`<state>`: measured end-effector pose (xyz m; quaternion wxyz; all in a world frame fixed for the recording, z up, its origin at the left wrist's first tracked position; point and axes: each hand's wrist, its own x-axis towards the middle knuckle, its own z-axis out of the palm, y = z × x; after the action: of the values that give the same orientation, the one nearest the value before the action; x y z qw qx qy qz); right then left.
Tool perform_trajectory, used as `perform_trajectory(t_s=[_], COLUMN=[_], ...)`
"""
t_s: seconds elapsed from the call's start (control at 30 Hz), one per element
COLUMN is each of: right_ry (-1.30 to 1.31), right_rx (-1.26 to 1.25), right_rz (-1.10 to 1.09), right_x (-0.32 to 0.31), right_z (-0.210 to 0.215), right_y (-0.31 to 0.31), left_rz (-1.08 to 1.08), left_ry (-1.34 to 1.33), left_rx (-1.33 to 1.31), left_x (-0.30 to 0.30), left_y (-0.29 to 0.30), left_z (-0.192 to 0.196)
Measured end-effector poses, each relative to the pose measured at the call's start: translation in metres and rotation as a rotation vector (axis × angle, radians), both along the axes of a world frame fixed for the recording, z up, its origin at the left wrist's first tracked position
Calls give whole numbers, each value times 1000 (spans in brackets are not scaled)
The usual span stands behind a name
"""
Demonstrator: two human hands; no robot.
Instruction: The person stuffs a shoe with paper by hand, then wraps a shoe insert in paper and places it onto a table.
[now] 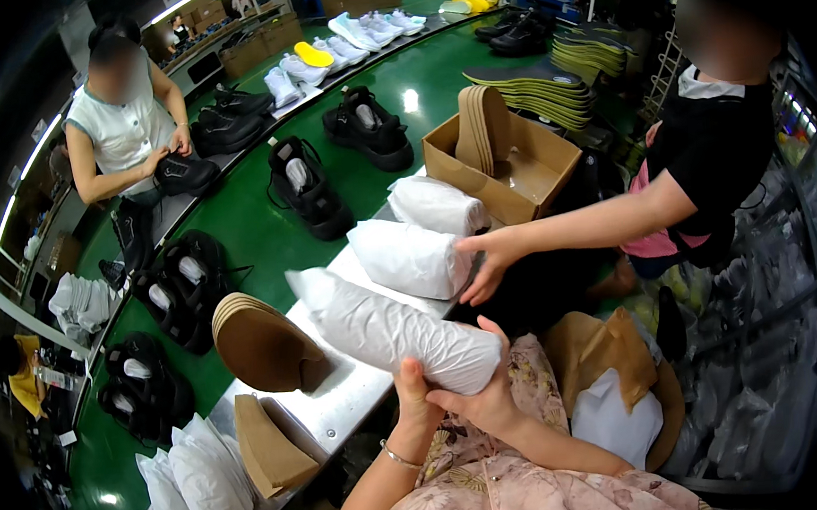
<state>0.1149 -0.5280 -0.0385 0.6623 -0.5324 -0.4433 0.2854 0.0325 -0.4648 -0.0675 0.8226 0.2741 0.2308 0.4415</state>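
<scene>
A white paper-wrapped bundle (400, 336) slants across the front of me, over the edge of the metal bench (365, 376). My left hand (415, 395) grips its lower side, thumb up along the paper. At the near end my right hand (487, 399) is wrapped round it. What the paper encloses is hidden. Just beyond lies a second white wrapped bundle (409, 258), with a co-worker's hand (492, 260) beside its right end. A third wrapped bundle (435, 204) rests behind that one. Curved brown cardboard pieces (242, 335) stand left of my hands.
Black shoes (307, 191) sit on the green conveyor (276, 255). An open cardboard box (554, 164) holds more curved card. Flat-topped white paper packs (211, 473) stand at lower left. A co-worker (724, 157) is close on my right; another (124, 114) handles a shoe across the conveyor.
</scene>
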Motion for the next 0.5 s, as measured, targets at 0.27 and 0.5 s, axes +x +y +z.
perform_trajectory(t_s=[0.27, 0.5], right_ry=[-424, -992], right_rx=[-8, 419], right_rz=[-318, -54], right_x=[46, 89], right_z=[2, 31], right_y=[-9, -17], left_rz=[613, 401], left_ry=[947, 720], left_rx=[804, 405], left_x=[-5, -3], left_y=[9, 40], left_z=[44, 52])
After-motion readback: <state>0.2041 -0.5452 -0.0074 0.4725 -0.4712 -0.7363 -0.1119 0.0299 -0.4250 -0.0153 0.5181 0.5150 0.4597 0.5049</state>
